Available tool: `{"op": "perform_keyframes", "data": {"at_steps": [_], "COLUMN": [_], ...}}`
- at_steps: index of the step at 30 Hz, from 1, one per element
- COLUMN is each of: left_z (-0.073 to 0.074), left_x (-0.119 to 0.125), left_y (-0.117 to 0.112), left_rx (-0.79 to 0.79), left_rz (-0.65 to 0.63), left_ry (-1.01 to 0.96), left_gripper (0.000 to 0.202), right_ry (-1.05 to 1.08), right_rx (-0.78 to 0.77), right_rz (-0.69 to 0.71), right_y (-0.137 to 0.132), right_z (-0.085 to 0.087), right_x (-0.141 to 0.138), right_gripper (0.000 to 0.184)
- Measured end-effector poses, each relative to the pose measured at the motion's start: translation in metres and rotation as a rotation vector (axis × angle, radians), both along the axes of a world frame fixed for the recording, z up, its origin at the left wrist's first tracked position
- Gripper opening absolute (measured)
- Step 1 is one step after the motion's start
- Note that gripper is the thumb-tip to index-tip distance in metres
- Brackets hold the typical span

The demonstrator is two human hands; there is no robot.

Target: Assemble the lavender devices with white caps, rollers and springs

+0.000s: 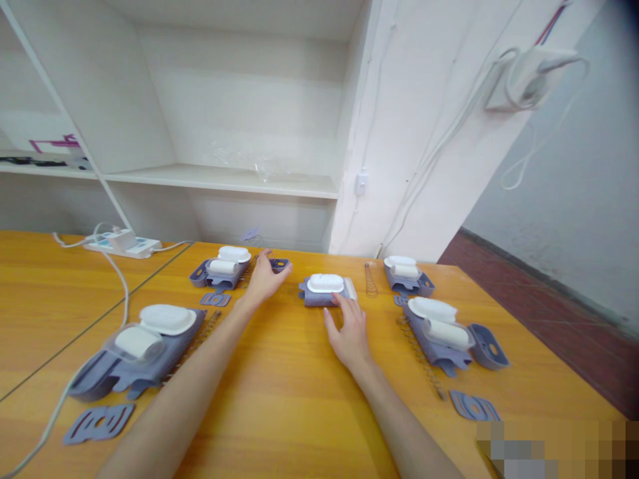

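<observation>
Grey plastic could be tumbling off the desk's (279, 386) back edge if the left hand (263, 278), fingers parted, contact unclear, is nudging the cap (280, 265); rightward, the body's (322, 301) white pad (325, 284) could be slipping if the right hand's (349, 332) open fingers are bumping it.

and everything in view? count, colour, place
Table: 1, orange, foreground
Housings: 5, grey, table
Oval pieces: 5, white, on housings
Rolls: 4+, white, on housings
End caps: 5, grey, table
Slotted plates: 4, grey, table
Springs: 4, brownish, table
Power strip: 1, white, left
Cables: several, mostly white, table, wall
Shelving: 1, white, rear
Film: some, clear, shelving
Electrical fittings: 2, white, wall
Floor: 1, red, right
Left hand: 1, bare, near end cap
Right hand: 1, bare, at centre housing
</observation>
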State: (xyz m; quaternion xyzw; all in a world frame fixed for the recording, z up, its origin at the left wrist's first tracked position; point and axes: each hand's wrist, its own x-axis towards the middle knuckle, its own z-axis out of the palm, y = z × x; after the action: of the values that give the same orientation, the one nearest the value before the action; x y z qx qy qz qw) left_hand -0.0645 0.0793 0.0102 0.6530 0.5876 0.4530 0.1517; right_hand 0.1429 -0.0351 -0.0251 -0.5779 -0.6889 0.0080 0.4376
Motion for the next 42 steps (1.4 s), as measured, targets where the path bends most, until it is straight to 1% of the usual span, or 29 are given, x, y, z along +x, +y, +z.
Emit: {"op": "perform_keyframes", "data": {"at_steps": [3, 6, 8, 11, 14, 16, 18, 22, 25, 29, 31, 34, 36, 39, 42], "left_z": [-0.005, -0.005, -0.003, 0.002, 0.007, 0.011, 0.016, 0.025, 0.03, 0.036, 0.04, 0.045, 0.046, 0.046, 0.045], "left_x": [-0.008, -0.013, -0.012, -0.011, -0.012, -0.016, -0.023, -0.035, -0.039, -0.04, -0.041, -0.046, -0.048, -0.052, -0.056], "left_y": [0.003, 0.001, -0.002, -0.007, -0.014, -0.019, -0.024, -0.033, -0.038, -0.042, -0.042, -0.041, -0.04, -0.039, -0.037], "left_rx": [-0.015, -0.019, -0.034, -0.061, -0.065, -0.056, -0.081, -0.25, -0.357, -0.441, -0.499, -0.569, -0.561, -0.535, -0.564], "left_rz": [0.047, 0.066, 0.046, -0.051, -0.148, -0.165, -0.165, -0.17, -0.178, -0.199, -0.243, -0.356, -0.424, -0.505, -0.578], "left_ry": [-0.008, -0.01, -0.015, 0.012, 0.139, 0.268, 0.4, 0.613, 0.713, 0.815, 0.857, 0.885, 0.878, 0.82, 0.723], "left_gripper": [0.065, 0.064, 0.066, 0.07, 0.076, 0.081, 0.083, 0.082, 0.08, 0.078, 0.079, 0.081, 0.082, 0.087, 0.088], "right_ry": [0.006, 0.007, 0.007, 0.015, 0.033, 0.042, 0.043, 0.003, -0.031, -0.047, -0.065, -0.102, -0.112, -0.11, -0.103], "right_rx": [0.003, -0.008, -0.003, 0.026, 0.042, 0.033, 0.012, -0.033, -0.038, -0.058, -0.106, -0.192, -0.227, -0.239, -0.231], "right_rz": [0.003, 0.005, -0.009, -0.062, -0.14, -0.197, -0.229, -0.203, -0.21, -0.231, -0.245, -0.272, -0.281, -0.28, -0.275], "right_y": [0.0, 0.001, 0.001, 0.002, 0.005, 0.008, 0.012, 0.016, 0.017, 0.015, 0.013, 0.011, 0.01, 0.01, 0.01], "right_z": [-0.001, 0.0, 0.0, 0.0, -0.003, -0.007, -0.011, -0.019, -0.023, -0.021, -0.018, -0.012, -0.01, -0.009, -0.01], "right_x": [0.0, 0.0, 0.0, 0.001, 0.004, 0.007, 0.009, 0.013, 0.013, 0.012, 0.011, 0.009, 0.008, 0.008, 0.008], "right_gripper": [0.034, 0.034, 0.035, 0.036, 0.039, 0.042, 0.045, 0.054, 0.056, 0.056, 0.057, 0.057, 0.057, 0.057, 0.057]}}
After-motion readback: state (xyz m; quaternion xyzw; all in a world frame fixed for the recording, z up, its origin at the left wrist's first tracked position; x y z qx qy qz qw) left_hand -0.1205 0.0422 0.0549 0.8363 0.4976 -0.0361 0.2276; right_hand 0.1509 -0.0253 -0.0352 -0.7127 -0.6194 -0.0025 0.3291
